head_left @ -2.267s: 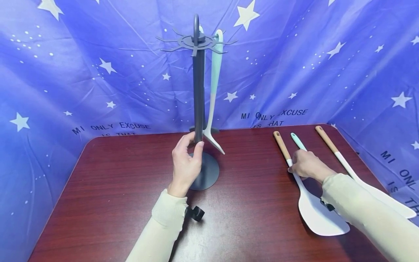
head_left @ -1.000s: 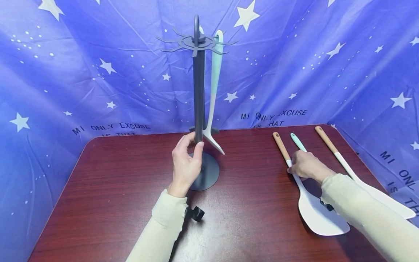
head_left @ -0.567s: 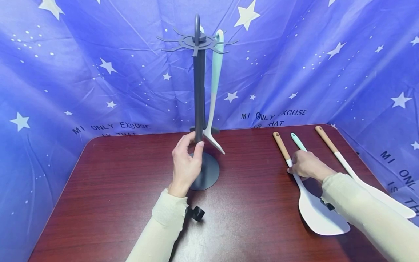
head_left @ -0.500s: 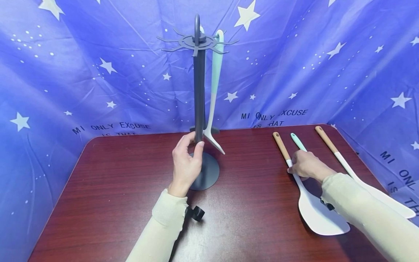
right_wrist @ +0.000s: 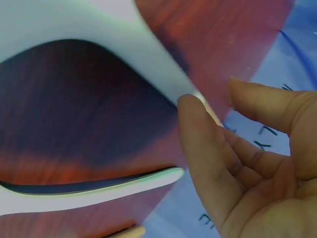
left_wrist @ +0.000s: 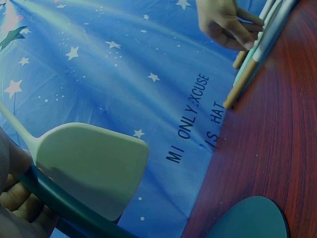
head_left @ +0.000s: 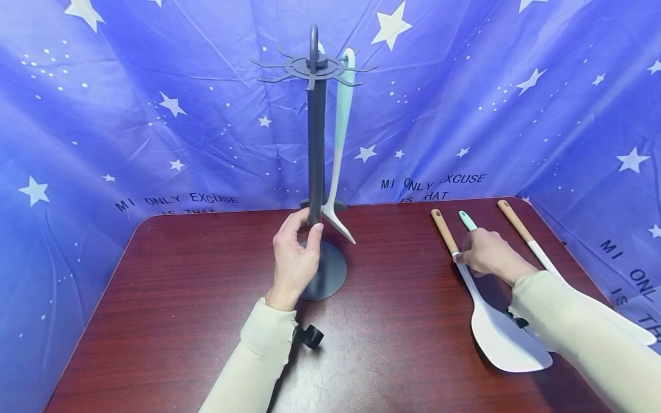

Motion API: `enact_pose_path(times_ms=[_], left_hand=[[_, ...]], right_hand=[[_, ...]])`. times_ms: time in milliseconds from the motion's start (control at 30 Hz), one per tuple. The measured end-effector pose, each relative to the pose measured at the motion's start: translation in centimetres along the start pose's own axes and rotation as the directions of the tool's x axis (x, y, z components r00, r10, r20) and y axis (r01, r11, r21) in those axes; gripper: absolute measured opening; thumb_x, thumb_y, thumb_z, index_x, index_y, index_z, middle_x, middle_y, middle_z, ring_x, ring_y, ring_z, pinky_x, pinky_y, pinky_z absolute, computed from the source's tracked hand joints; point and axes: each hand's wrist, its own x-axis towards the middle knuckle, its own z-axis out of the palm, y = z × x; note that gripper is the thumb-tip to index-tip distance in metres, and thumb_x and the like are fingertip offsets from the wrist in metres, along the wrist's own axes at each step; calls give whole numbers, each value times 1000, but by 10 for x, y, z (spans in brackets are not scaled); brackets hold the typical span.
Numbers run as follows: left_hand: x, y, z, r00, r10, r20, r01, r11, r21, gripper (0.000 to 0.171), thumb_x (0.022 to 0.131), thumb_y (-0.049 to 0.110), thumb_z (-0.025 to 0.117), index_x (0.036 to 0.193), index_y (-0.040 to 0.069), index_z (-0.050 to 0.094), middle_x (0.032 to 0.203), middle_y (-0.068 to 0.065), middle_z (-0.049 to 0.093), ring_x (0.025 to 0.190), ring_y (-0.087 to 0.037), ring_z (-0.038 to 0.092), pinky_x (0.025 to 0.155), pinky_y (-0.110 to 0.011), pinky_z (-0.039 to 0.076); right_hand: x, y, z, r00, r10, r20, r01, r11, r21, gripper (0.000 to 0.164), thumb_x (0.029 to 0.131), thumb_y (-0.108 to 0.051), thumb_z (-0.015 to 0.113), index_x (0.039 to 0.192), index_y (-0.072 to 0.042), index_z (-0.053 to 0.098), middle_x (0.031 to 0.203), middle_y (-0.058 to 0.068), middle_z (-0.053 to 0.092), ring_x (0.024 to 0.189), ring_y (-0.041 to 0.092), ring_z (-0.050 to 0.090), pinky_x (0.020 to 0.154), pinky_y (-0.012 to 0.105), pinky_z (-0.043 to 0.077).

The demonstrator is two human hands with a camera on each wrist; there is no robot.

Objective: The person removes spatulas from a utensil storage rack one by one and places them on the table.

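Observation:
My left hand [head_left: 294, 255] grips the lower pole of a dark grey utensil stand [head_left: 317, 143], whose round base sits on the table. From its hook ring hangs a turner [head_left: 337, 172] with a mint handle and white head; the white head [left_wrist: 94, 168] also shows in the left wrist view. My right hand [head_left: 493, 255] hovers over a large white turner with a wooden handle [head_left: 498, 332]. In the right wrist view its fingertip is at the turner's neck [right_wrist: 168, 84], with thumb and finger apart. Whether they touch is unclear. A mint-handled utensil [head_left: 467, 219] lies partly under this hand.
Another white utensil with a wooden handle [head_left: 516, 221] lies at the right table edge, partly hidden by the right sleeve. A starry blue curtain [head_left: 227, 115] hangs behind and beside the reddish-brown table [head_left: 196, 275].
My right hand has risen slightly and shifted a little right, while the turner under it stays nearly in place. My left hand keeps its grip on the pole.

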Motion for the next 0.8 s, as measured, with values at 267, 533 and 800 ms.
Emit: enact_pose_path(times_ms=[267,533,800], left_hand=[[0,2,1,1000,-12,-13,12,1000,16,22,81,-8,65,102,-1,67,89,-12,66,83,-23,64,77,-37,55],[0,3,3,1000,-3,-24,4,1000,23,24,79,-11,65,102,-5,66,89,-16,66,82,-29,64,75,-42,55],[-3,-1,3,999,-27,-33,29,999,44,29,79,-1,70,108,5,67,91,-8,66,84,-20,63,77,-34,55]], right_hand=[[-6,-21,-8,991,-68,-112,72,997,31,20,86,-20,69,82,-2,61,64,5,64,54,15,60,54,30,48],[-11,-40,-5,986,-106,-127,116,991,73,22,85,-20,70,84,-2,59,64,5,63,55,14,60,51,29,50],[-14,-51,-1,986,-120,-112,134,983,125,22,87,-19,69,87,-1,58,66,6,63,57,14,60,52,29,51]])
